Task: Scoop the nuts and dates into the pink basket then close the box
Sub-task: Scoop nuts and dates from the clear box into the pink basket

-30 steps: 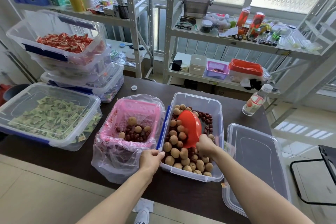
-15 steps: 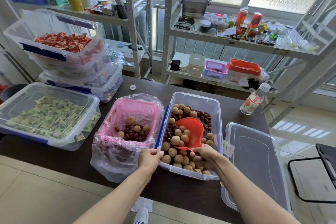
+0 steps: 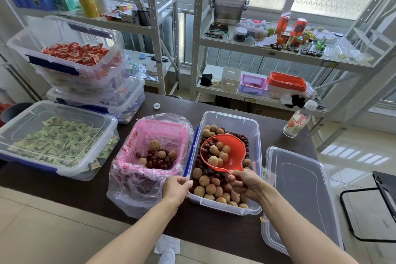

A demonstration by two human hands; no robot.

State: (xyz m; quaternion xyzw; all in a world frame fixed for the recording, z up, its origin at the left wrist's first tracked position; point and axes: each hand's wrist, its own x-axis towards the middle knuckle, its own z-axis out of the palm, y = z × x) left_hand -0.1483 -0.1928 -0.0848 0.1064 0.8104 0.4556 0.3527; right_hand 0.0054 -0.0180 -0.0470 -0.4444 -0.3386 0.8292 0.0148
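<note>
Right hand (image 3: 246, 184) grips the handle of the orange scoop (image 3: 222, 153), fingers curled round it. Scoop sits above the clear box (image 3: 252, 126), loaded with several nuts and a few dates. Left hand (image 3: 176, 188) pinches the near left corner rim of the box, just beside the pink basket (image 3: 158, 127). Basket is lined with a clear plastic bag (image 3: 132, 195), stands on the table (image 3: 214, 227) touching the box's left side, and holds some nuts and dates. Box lid (image 3: 304, 195) lies on the table right of the box.
</note>
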